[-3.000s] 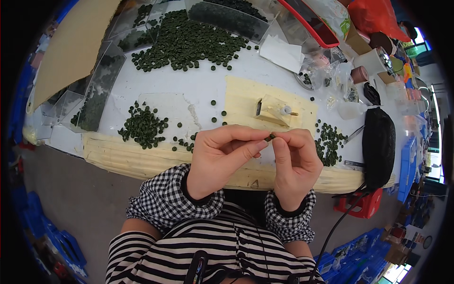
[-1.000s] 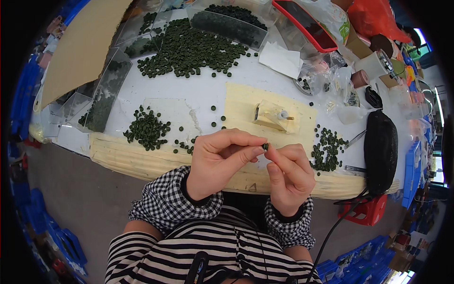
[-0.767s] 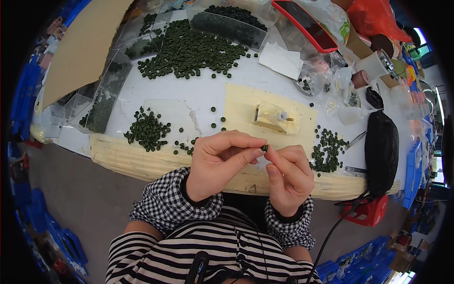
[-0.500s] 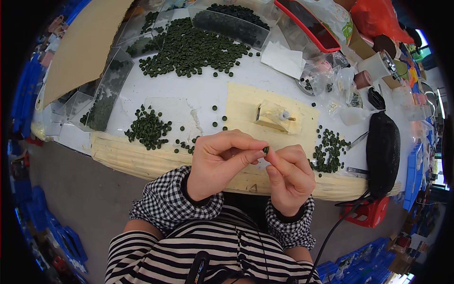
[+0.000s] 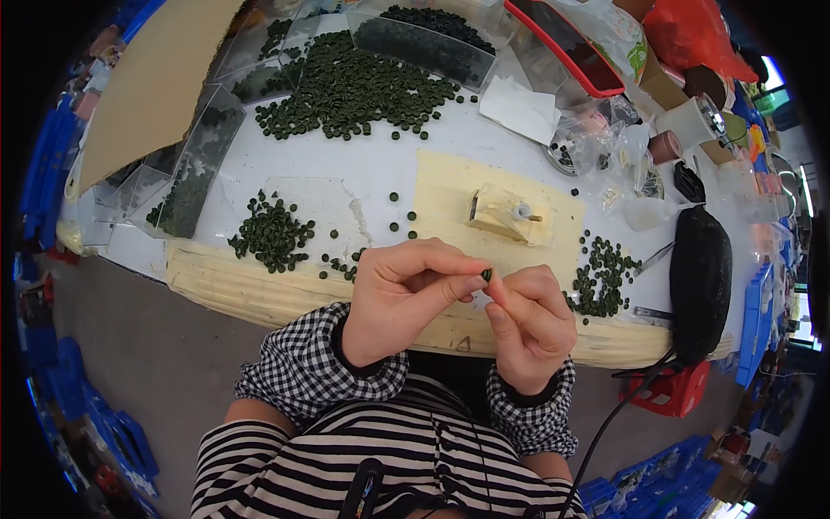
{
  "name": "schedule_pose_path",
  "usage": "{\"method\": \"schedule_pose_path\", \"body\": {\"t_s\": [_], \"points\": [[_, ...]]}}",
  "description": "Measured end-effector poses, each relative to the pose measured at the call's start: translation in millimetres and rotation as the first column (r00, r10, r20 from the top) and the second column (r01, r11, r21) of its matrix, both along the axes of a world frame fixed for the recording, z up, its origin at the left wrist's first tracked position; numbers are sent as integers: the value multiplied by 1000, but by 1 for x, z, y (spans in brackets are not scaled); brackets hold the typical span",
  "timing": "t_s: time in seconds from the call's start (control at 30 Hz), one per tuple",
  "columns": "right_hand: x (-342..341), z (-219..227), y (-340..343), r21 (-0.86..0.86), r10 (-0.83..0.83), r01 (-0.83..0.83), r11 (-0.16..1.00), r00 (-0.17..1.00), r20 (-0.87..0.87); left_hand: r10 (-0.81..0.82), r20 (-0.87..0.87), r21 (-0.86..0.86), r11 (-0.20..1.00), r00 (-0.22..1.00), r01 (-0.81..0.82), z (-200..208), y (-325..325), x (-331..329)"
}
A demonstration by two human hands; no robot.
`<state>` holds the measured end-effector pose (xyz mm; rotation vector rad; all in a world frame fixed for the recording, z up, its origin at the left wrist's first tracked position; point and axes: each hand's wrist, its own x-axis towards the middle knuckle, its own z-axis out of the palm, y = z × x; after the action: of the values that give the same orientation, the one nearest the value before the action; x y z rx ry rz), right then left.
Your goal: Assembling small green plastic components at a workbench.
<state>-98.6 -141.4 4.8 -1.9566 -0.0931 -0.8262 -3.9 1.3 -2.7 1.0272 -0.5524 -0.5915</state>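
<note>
Above the table's front edge, a small dark green disc-like piece (image 5: 487, 274) is pinched between the thumb and forefinger of my left hand (image 5: 398, 294). My right hand (image 5: 536, 324) is curled closed, its forefinger tip touching the right side of that piece. Whether the right fingers hold anything of their own is hidden. Left of my hands lies a heap of small dark green pieces (image 5: 272, 235), with a few loose ones beside it. A flatter scatter of green round pieces (image 5: 603, 275) lies to the right. Beyond my hands stands a small cream block fixture (image 5: 510, 214) with a peg.
A large spread of green pieces (image 5: 346, 86) covers the back, beside clear plastic trays (image 5: 424, 56). Cardboard (image 5: 147, 86) leans at left. White tissue (image 5: 519, 108), a red-framed phone (image 5: 566, 48) and a black pouch (image 5: 700, 277) with a cable are at right. Tweezers (image 5: 654, 257) lie near the pouch.
Almost nothing differs. My hands stay together at the same spot, with the green piece showing at a slightly different angle between the fingertips.
</note>
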Motion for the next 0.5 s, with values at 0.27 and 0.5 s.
{"method": "schedule_pose_path", "body": {"t_s": [0.27,0.5], "points": [[1,-2,3,35,-30,30,999,1000,-5,43,4,23,999,999,-43,3,-2,-1],[-1,-3,3,18,-46,46,999,999,8,47,-29,66,997,998,-45,7,-1,-3]]}}
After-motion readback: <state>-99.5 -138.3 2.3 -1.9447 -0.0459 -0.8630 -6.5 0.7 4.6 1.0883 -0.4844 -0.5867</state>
